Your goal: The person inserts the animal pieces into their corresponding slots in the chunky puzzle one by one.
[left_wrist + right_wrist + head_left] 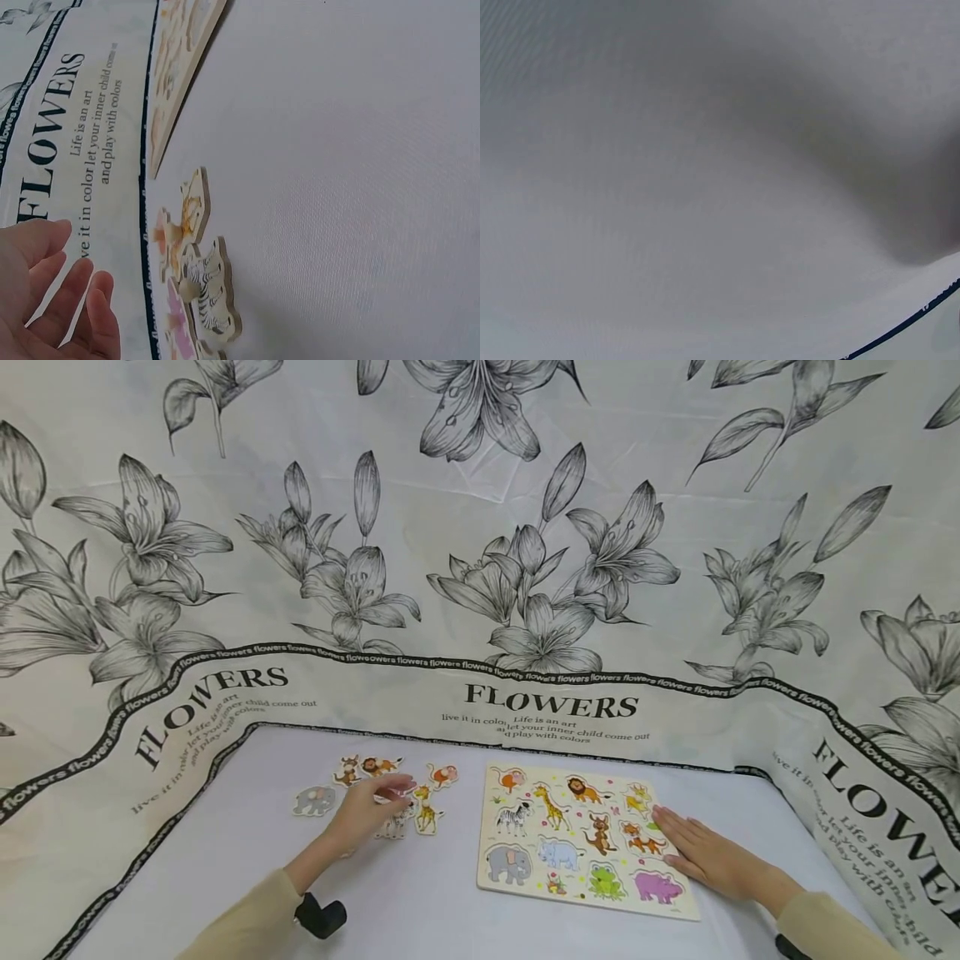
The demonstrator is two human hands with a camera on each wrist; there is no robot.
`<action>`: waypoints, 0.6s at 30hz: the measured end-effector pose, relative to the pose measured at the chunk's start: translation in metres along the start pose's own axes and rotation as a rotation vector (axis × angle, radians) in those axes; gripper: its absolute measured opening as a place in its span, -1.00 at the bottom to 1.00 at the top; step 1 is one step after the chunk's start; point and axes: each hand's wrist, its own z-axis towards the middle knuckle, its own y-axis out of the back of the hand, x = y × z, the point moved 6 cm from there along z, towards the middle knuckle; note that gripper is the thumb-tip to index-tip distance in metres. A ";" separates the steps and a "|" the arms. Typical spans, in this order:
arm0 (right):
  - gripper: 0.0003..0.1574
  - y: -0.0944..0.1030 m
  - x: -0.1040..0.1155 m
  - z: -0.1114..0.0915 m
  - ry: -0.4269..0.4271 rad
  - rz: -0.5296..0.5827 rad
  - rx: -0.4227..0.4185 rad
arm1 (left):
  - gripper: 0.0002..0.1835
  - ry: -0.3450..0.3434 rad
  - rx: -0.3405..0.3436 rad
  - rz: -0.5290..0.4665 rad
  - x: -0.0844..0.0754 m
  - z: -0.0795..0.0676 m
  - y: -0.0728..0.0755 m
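My left hand (367, 810) hovers over a group of wooden animal pieces, fingers loosely bent and nothing between them. Under and around it lie a zebra piece (214, 300) with a round knob, a giraffe piece (425, 814), an elephant piece (313, 802), a lion piece (381, 766), a kangaroo piece (348, 770) and a monkey piece (442, 775). A pink-purple piece (178, 319) is partly hidden. To the right, my right hand (712, 856) rests with straight fingers on the right edge of an animal puzzle board (517, 890). The right wrist view is mostly blurred cloth.
A white cloth (405, 902) covers the table. Behind and at both sides rises a flower-printed curtain (405, 693) with a black lettered border. Black wrist straps (321, 916) sit near the sleeves.
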 end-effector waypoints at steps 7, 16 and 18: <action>-0.25 0.001 0.001 -0.001 0.027 -0.034 -0.022 | -0.60 -0.043 0.019 0.065 0.013 -0.005 0.016; -0.24 -0.001 -0.001 -0.001 0.033 -0.049 -0.048 | -0.60 -0.022 -0.014 0.095 0.034 -0.016 0.032; -0.24 -0.002 -0.001 -0.001 0.035 -0.049 -0.052 | -0.60 -0.032 -0.021 0.105 0.036 -0.018 0.036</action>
